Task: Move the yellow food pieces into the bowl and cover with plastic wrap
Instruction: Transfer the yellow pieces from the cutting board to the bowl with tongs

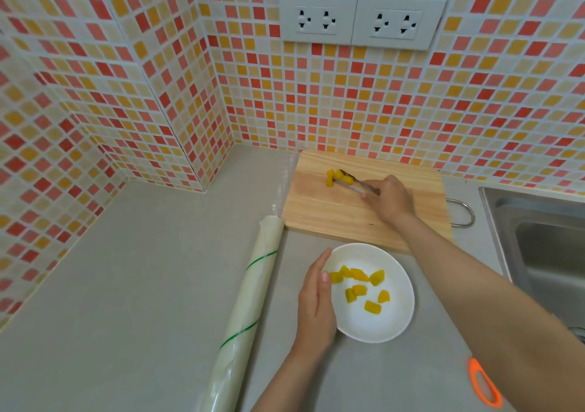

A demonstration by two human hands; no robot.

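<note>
A white bowl (392, 326) sits on the grey counter and holds several yellow food pieces (359, 275). My left hand (316, 297) rests against the bowl's left rim, thumb over the edge. On the wooden cutting board (323, 212) behind it lie a few more yellow pieces (336, 176). My right hand (387, 199) grips metal tongs (356, 185) whose tips reach into those pieces. A roll of plastic wrap (250, 304) lies left of the bowl, running front to back.
A steel sink (544, 240) is at the right, with the board's metal handle (463, 214) beside it. An orange-handled object (484, 386) lies at the lower right. Tiled walls close the back and left, with sockets (362, 19) above.
</note>
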